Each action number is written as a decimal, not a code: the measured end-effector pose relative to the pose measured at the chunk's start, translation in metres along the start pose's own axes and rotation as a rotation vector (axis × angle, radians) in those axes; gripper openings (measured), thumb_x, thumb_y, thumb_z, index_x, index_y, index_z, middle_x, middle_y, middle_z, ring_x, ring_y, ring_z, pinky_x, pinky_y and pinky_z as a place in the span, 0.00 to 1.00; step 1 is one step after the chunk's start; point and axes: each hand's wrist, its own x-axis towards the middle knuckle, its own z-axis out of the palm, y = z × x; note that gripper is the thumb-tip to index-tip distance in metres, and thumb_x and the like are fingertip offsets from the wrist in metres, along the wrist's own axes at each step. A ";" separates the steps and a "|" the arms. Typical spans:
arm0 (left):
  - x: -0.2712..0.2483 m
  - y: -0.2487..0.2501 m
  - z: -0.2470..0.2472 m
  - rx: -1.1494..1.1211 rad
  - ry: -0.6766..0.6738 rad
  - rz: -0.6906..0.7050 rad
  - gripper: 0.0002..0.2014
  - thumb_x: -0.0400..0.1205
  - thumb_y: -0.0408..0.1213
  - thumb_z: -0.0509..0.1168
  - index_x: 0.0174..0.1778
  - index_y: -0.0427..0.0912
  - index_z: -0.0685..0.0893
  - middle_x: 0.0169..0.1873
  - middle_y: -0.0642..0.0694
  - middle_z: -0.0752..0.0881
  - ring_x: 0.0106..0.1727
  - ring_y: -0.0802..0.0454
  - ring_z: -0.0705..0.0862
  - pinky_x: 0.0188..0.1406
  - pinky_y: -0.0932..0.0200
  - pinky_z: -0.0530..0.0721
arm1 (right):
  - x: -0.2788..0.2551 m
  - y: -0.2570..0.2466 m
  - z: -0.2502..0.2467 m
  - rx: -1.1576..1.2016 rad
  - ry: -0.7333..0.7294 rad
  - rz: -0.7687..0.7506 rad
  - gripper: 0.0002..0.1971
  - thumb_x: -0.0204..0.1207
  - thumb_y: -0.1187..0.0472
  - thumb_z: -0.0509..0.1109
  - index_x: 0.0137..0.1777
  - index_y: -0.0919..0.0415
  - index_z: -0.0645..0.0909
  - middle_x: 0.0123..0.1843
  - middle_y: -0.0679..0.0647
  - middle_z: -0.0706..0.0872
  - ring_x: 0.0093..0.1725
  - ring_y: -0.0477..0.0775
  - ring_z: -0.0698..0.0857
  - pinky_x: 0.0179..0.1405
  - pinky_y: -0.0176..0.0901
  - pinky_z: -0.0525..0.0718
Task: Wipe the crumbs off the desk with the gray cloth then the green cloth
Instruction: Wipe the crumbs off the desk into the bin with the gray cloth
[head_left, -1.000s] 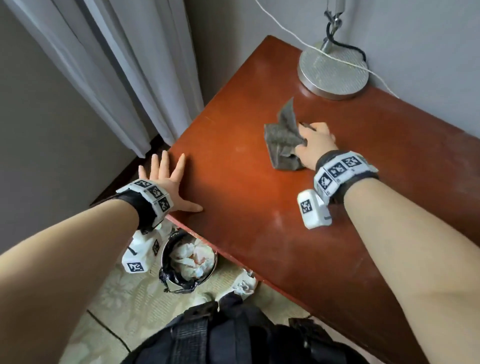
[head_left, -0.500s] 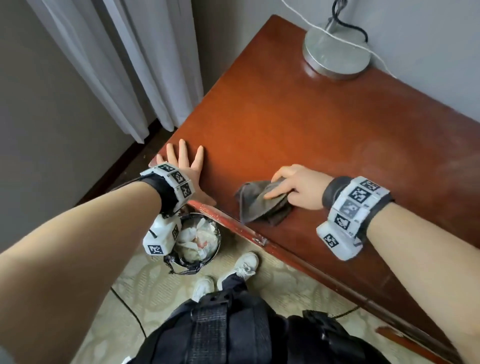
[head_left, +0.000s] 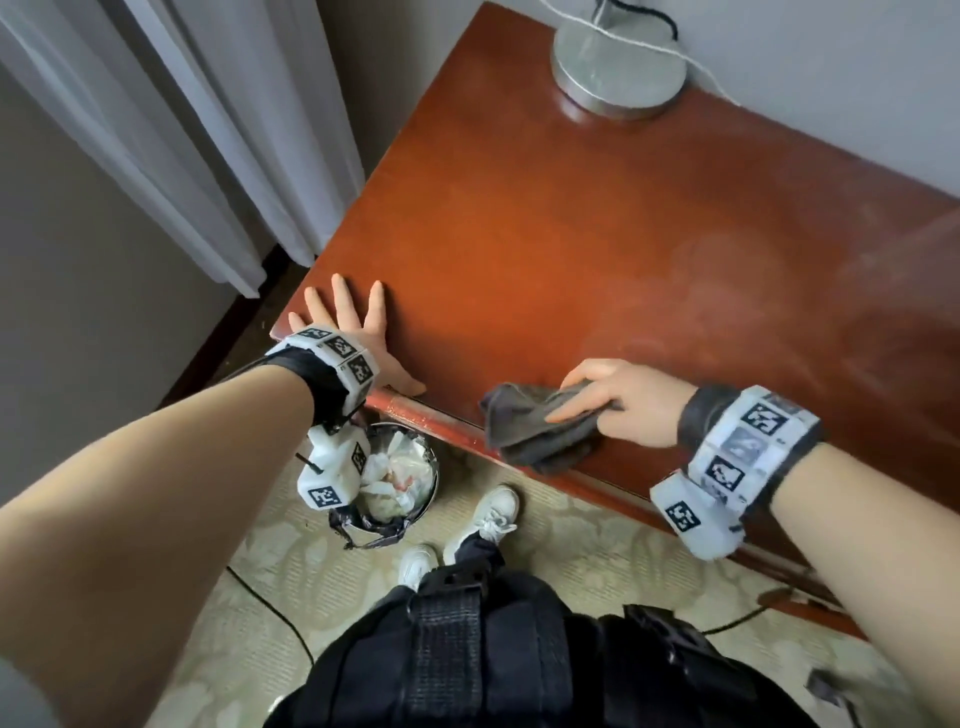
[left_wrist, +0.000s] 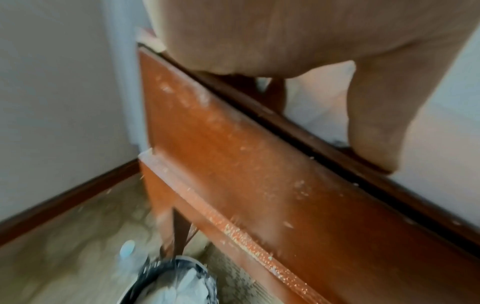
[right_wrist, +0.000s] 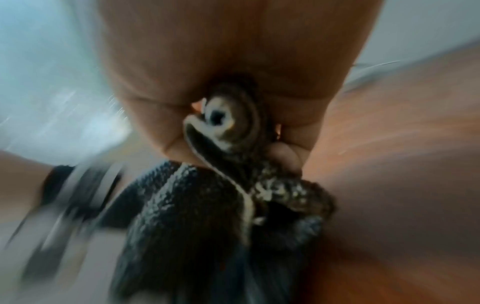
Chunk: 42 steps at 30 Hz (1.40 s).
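Red-brown wood fills the head view: the desk (head_left: 597, 249), with both forearms reaching in from below. The left hand (head_left: 358, 332) lies flat on the desk's near left corner, fingers straight and spread, thumb along the front edge. The right hand (head_left: 621, 402) is curled over the gray cloth (head_left: 535, 431), gripping its bunched folds at the front edge, where part of the cloth hangs past the lip. A round metal lamp base (head_left: 618, 73) stands at the far edge, and a bin (head_left: 395, 483) of crumpled paper sits on the floor below the left wrist.

From the left wrist, the palm and thumb (left_wrist: 376, 123) press on the desk top, and pale crumbs (left_wrist: 249, 240) speckle the ledge of the desk front.

The right wrist view is blurred; fingers (right_wrist: 285, 156) are clamped round the cloth's folds.
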 end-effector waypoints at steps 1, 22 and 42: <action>-0.002 0.004 -0.001 0.013 0.012 0.025 0.64 0.63 0.66 0.72 0.79 0.57 0.30 0.78 0.40 0.27 0.79 0.34 0.28 0.77 0.32 0.37 | -0.009 0.007 -0.013 0.109 0.128 0.067 0.29 0.74 0.77 0.58 0.67 0.47 0.79 0.64 0.47 0.72 0.67 0.49 0.72 0.54 0.21 0.65; 0.002 0.078 0.000 0.165 -0.036 0.140 0.62 0.62 0.74 0.66 0.77 0.60 0.27 0.78 0.40 0.25 0.79 0.32 0.30 0.75 0.28 0.43 | -0.045 0.036 -0.027 0.189 0.211 0.189 0.29 0.71 0.79 0.59 0.62 0.48 0.83 0.63 0.48 0.77 0.62 0.44 0.73 0.56 0.24 0.65; -0.004 0.077 0.004 0.099 0.002 0.142 0.58 0.67 0.68 0.68 0.78 0.61 0.30 0.79 0.42 0.26 0.79 0.34 0.30 0.75 0.29 0.41 | -0.070 -0.004 -0.003 0.158 0.380 0.342 0.28 0.75 0.74 0.56 0.65 0.45 0.80 0.68 0.50 0.72 0.73 0.53 0.68 0.70 0.37 0.62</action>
